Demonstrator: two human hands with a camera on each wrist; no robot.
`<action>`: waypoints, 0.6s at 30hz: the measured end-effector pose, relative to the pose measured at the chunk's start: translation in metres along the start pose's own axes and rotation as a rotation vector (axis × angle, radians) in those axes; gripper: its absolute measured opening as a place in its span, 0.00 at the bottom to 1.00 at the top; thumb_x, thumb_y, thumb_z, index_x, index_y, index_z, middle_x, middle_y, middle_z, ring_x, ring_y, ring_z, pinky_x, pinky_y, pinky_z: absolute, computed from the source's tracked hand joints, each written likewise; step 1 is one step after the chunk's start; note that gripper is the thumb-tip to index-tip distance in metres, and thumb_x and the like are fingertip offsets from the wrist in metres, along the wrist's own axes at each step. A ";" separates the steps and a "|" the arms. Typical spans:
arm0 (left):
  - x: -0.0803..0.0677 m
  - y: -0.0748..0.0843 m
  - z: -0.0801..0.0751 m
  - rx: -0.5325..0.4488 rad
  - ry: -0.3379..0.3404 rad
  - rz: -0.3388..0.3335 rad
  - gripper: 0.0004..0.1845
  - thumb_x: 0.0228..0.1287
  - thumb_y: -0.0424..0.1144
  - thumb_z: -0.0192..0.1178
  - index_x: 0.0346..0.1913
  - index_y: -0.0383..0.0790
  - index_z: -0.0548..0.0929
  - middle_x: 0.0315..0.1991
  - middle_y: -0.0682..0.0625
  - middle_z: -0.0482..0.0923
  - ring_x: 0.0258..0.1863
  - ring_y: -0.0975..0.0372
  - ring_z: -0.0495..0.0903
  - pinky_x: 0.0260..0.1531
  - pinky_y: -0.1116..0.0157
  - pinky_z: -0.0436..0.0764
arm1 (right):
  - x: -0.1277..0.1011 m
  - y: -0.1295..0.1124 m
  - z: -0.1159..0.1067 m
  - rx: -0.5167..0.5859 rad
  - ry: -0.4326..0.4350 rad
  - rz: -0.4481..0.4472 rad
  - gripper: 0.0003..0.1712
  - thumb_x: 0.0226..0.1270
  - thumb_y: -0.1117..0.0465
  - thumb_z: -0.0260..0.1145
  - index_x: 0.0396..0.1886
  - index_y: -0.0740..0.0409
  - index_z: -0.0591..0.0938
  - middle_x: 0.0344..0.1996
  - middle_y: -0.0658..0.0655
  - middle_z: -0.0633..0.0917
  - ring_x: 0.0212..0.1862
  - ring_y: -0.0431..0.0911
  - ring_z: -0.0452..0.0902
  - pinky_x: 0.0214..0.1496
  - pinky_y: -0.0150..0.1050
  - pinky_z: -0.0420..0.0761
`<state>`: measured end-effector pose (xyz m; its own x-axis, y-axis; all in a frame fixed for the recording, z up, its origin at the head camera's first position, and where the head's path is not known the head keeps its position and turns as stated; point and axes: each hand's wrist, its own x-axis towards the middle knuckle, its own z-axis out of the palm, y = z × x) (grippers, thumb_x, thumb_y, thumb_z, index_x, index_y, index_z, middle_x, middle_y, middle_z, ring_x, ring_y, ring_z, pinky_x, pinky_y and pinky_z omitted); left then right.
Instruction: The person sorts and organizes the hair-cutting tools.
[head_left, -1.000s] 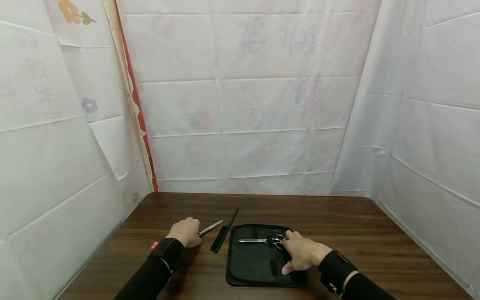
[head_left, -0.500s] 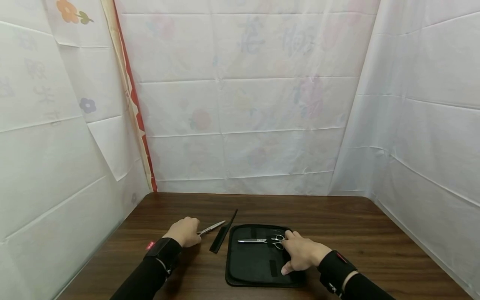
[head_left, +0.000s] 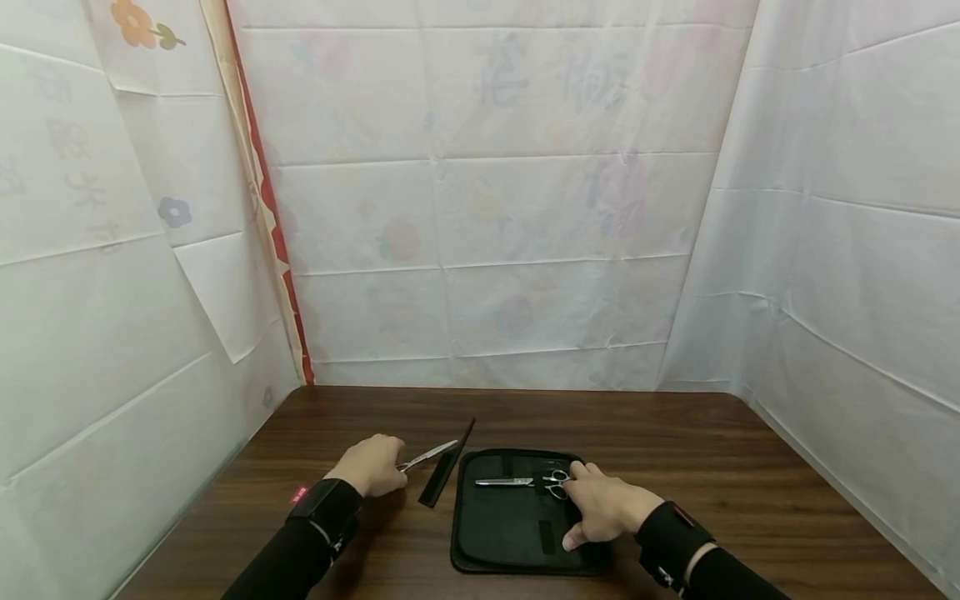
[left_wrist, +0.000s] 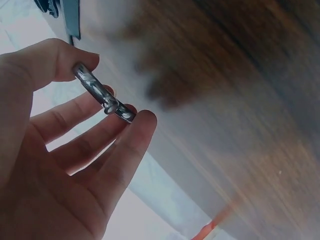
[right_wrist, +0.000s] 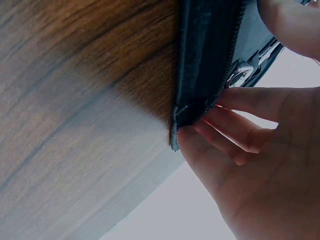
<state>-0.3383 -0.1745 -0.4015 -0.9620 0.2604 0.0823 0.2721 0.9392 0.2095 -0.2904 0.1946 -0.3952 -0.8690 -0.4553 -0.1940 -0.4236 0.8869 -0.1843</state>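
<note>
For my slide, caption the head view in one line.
Left hand grips silver scissors beside a black comb; right hand rests on an open black zip case holding a second silver pair.

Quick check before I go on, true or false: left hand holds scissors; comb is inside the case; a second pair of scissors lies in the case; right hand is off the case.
1. The left hand holds scissors: true.
2. The comb is inside the case: false, it lies on the table beside it.
3. A second pair lies in the case: true.
4. The right hand is off the case: false, it rests on it.
</note>
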 end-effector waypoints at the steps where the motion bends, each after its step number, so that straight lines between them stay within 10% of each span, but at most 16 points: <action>1: 0.000 0.000 0.000 -0.002 0.004 0.005 0.09 0.51 0.35 0.71 0.33 0.39 0.81 0.26 0.51 0.75 0.27 0.58 0.73 0.32 0.54 0.77 | 0.000 0.000 0.000 0.000 0.000 0.000 0.39 0.54 0.43 0.80 0.60 0.60 0.81 0.47 0.51 0.71 0.48 0.46 0.67 0.46 0.45 0.76; 18: -0.002 0.010 -0.001 -0.003 0.032 0.077 0.10 0.51 0.33 0.69 0.28 0.43 0.76 0.28 0.52 0.74 0.28 0.60 0.71 0.30 0.56 0.76 | 0.001 0.002 0.001 -0.002 0.000 0.001 0.38 0.53 0.43 0.80 0.59 0.60 0.81 0.48 0.51 0.72 0.48 0.47 0.67 0.47 0.46 0.77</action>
<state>-0.3333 -0.1656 -0.3990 -0.9368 0.3248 0.1299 0.3458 0.9158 0.2042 -0.2913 0.1957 -0.3968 -0.8693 -0.4547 -0.1937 -0.4235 0.8873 -0.1825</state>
